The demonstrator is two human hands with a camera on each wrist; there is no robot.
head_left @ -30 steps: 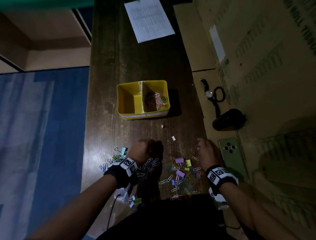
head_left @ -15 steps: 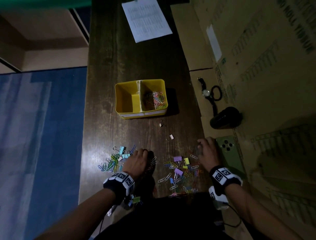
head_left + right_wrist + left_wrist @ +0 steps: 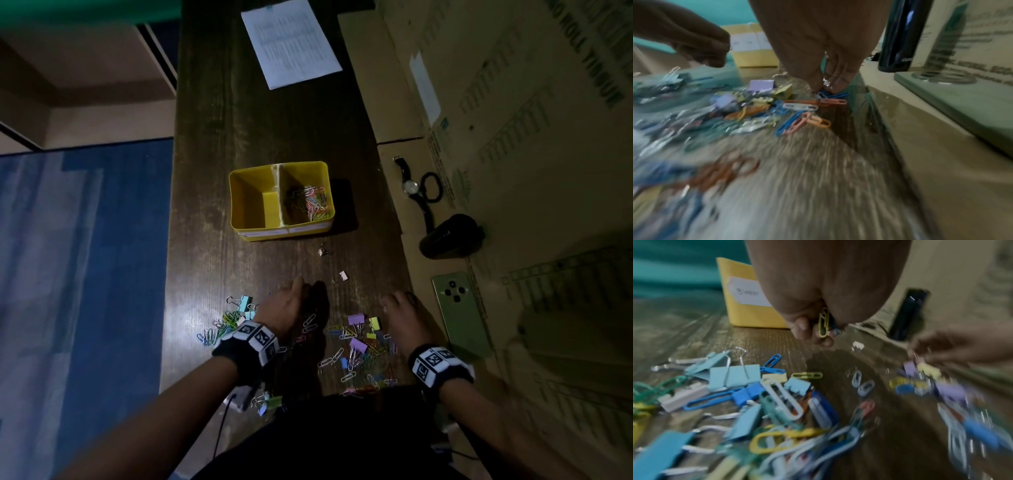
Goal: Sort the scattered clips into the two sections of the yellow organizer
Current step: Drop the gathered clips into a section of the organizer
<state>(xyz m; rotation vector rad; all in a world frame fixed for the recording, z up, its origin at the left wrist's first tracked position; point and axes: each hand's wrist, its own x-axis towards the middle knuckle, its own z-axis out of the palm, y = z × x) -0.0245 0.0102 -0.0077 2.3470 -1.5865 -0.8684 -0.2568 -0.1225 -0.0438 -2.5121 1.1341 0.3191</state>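
The yellow organizer stands near the middle of the dark wooden surface, its two sections side by side. The right section holds a heap of coloured paper clips; the left section shows only its yellow floor. Between the organizer and the near edge, two small binder clips lie apart from the rest. Closer to the near edge the scattered clips spread in two patches: paper clips and pastel binder clips mixed, one patch toward the left edge, one toward the right.

The left hand hangs over the gap between the patches, its grip curled round a yellow paper clip and some darker ones beside it, lifted off the wood. The right hand is lowered to the right patch, fingertips pinched together on a blue paper clip at the wood.

Along the right edge lies cardboard carrying a green phone, a black case and a wristwatch. A printed sheet lies at the far end.
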